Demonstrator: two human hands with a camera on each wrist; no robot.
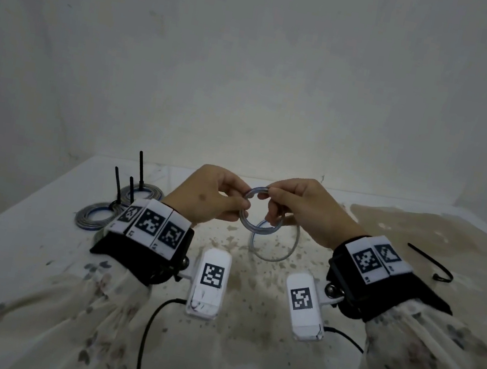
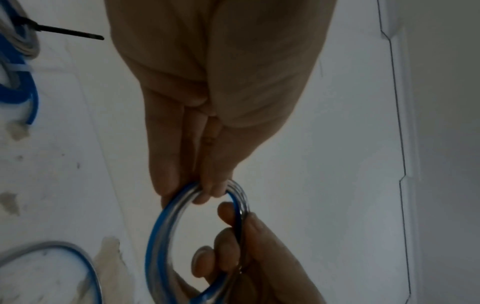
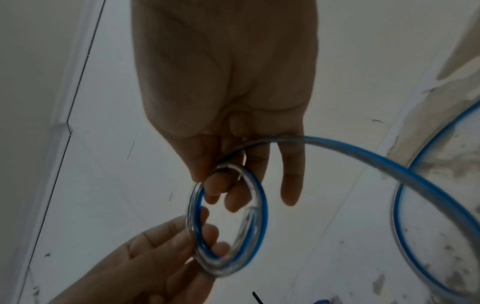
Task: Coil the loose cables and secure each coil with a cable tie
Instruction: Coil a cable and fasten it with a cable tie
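Both hands meet above the middle of the table (image 1: 34, 233), holding a small coil (image 1: 248, 214) of clear cable with a blue core. The left hand (image 1: 210, 199) comes in palm toward the right, its thumb and curled fingers pinching the coil's left side. The right hand (image 1: 299, 211) mirrors it, thumb and forefinger pinching the coil's top right while the other fingers curl through and behind the ring. The coil stands nearly on edge, its opening facing roughly toward the person, tilted a little.

From the right hand the loose cable (image 1: 276, 248) drops in a wide loop that lies on the table just under and to the right of the coil; in the right wrist view it arcs away past the little finger.

On the left of the table lie finished coils (image 1: 95, 216), each with a black tie (image 1: 140, 172) whose tail points upward. To the right, well apart from the hands, a spare tie (image 1: 430, 262) lies flat, its long axis running diagonally, its near end hooked.
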